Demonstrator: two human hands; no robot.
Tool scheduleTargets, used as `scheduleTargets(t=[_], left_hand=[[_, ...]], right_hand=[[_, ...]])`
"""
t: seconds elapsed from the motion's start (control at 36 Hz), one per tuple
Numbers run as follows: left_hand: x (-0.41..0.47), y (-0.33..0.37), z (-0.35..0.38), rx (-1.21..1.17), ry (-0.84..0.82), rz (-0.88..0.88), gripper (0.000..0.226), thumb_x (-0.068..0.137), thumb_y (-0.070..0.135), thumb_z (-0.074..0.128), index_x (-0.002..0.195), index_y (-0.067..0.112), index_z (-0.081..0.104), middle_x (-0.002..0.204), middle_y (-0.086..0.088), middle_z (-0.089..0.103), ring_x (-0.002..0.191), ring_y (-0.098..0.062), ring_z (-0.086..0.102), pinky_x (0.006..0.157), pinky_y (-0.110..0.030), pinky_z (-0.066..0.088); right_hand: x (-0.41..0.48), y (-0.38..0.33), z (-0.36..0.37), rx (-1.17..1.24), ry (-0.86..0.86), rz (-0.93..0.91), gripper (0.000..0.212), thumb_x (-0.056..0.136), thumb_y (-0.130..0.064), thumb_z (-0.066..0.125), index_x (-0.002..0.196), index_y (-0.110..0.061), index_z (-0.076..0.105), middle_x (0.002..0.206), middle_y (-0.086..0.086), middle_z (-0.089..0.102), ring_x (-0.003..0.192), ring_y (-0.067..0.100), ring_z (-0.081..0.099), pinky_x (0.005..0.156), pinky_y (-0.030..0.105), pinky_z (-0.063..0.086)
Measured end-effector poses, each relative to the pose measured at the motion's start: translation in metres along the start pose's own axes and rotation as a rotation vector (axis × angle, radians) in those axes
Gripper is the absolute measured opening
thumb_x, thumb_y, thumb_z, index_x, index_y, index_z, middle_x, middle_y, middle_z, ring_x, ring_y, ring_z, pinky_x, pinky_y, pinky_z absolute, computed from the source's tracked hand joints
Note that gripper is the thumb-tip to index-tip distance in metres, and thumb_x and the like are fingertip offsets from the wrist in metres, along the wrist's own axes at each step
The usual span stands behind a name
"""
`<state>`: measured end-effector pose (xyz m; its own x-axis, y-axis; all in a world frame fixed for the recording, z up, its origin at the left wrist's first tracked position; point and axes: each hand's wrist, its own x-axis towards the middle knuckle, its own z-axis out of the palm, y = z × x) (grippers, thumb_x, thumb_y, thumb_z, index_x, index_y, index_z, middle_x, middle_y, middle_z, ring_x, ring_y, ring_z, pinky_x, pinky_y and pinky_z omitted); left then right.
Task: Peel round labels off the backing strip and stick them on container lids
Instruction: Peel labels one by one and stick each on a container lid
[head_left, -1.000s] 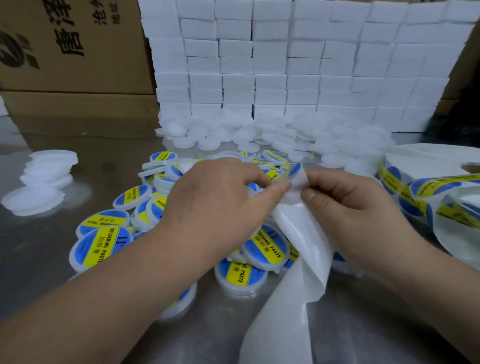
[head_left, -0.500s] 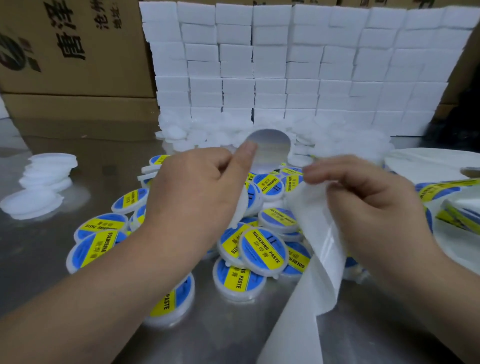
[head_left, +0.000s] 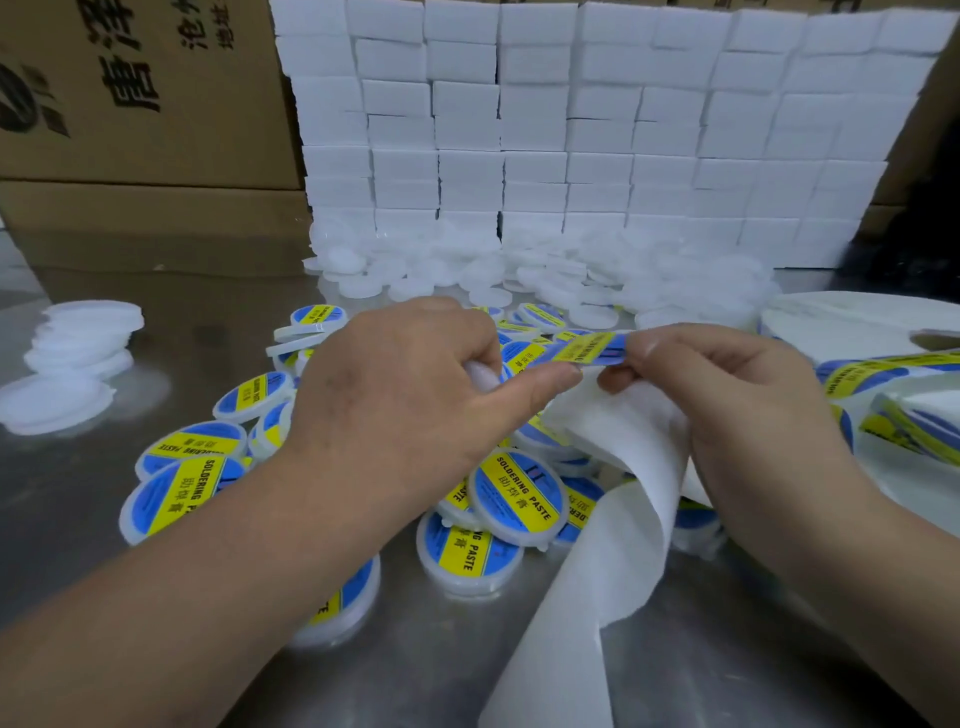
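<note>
My left hand (head_left: 410, 395) curls round a plain white lid (head_left: 480, 375) in its palm, thumb stretched to the right. A round blue and yellow label (head_left: 587, 347) shows edge-on between my hands, just above the left thumb tip. My right hand (head_left: 727, 405) grips the white backing strip (head_left: 613, 519), and its index fingertip and thumb meet the label's right end. The strip hangs down to the near table edge. Under my hands lies a heap of labelled lids (head_left: 519, 493) marked "SOLDERING PASTE".
Loose unlabelled white lids (head_left: 467, 270) lie heaped at the back, before a wall of white boxes (head_left: 571, 130). A small stack of white lids (head_left: 78, 343) sits at the left. The label roll (head_left: 857, 332) lies at the right. Cardboard cartons (head_left: 130, 93) stand back left on the metal table (head_left: 363, 675).
The label came off the strip in my left hand and was raised with its grey back showing. It has since dropped and turned edge-on between both hands, and the right fingertips have closed in on it.
</note>
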<state>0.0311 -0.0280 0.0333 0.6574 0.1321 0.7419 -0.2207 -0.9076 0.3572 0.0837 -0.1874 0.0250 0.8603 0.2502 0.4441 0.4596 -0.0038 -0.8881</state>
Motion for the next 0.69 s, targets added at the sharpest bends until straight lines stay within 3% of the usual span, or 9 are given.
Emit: scheduleTargets(t=[0.06,0.19,0.36,0.42,0.53,0.61,0.69], left_hand=[[0.000,0.001,-0.001,0.026,-0.030,-0.009,0.044,0.061,0.065,0.052,0.044,0.029,0.032,0.048,0.012,0.035,0.052,0.003,0.039,0.052,-0.011,0.028],[0.003,0.004,-0.002,0.109,-0.121,-0.063,0.045,0.057,0.066,0.047,0.048,0.023,0.036,0.053,0.009,0.038,0.055,-0.002,0.036,0.048,-0.020,0.022],[0.005,0.002,-0.001,0.146,-0.131,-0.145,0.048,0.053,0.070,0.048,0.054,0.024,0.037,0.058,0.008,0.039,0.056,-0.001,0.036,0.047,-0.021,0.018],[0.005,0.000,0.001,0.111,-0.121,-0.157,0.045,0.053,0.070,0.048,0.058,0.027,0.035,0.063,0.011,0.038,0.059,0.004,0.036,0.052,-0.014,0.028],[0.005,-0.002,0.004,0.057,-0.155,-0.158,0.039,0.059,0.066,0.044,0.064,0.030,0.028,0.068,0.014,0.035,0.061,0.007,0.035,0.063,0.001,0.027],[0.008,-0.005,0.002,0.012,-0.133,-0.195,0.035,0.066,0.060,0.043,0.067,0.028,0.030,0.070,0.012,0.039,0.061,-0.001,0.040,0.058,-0.001,0.031],[0.011,-0.002,0.003,-0.332,-0.143,-0.342,0.018,0.089,0.039,0.044,0.079,0.026,0.036,0.085,0.000,0.055,0.058,-0.012,0.064,0.050,-0.018,0.048]], right_hand=[[0.000,-0.001,0.000,0.010,0.008,0.018,0.013,0.060,-0.034,0.063,0.057,-0.024,0.070,0.059,-0.002,0.064,0.062,0.014,0.054,0.063,0.035,0.042],[0.001,-0.001,0.000,-0.010,0.012,0.048,0.009,0.067,-0.023,0.072,0.059,-0.026,0.071,0.063,0.005,0.066,0.063,0.015,0.057,0.063,0.034,0.047],[0.000,-0.001,0.002,-0.030,0.100,0.050,0.010,0.071,-0.026,0.063,0.065,-0.028,0.071,0.058,-0.007,0.065,0.054,0.004,0.055,0.048,0.019,0.045],[-0.002,-0.001,0.004,-0.021,0.119,0.046,0.011,0.073,-0.026,0.064,0.065,-0.030,0.071,0.057,-0.008,0.065,0.052,0.003,0.054,0.047,0.018,0.044],[-0.002,-0.002,0.007,-0.001,0.195,0.017,0.020,0.080,-0.023,0.062,0.061,-0.022,0.068,0.054,-0.012,0.063,0.049,-0.002,0.052,0.046,0.012,0.043],[0.004,-0.004,-0.003,0.017,0.332,0.002,0.027,0.086,-0.017,0.059,0.060,-0.019,0.060,0.049,-0.014,0.057,0.044,-0.004,0.046,0.044,0.009,0.039],[0.006,-0.006,-0.009,0.023,0.339,0.002,0.029,0.086,-0.017,0.059,0.057,-0.020,0.061,0.050,-0.013,0.058,0.046,-0.002,0.047,0.045,0.010,0.040]])
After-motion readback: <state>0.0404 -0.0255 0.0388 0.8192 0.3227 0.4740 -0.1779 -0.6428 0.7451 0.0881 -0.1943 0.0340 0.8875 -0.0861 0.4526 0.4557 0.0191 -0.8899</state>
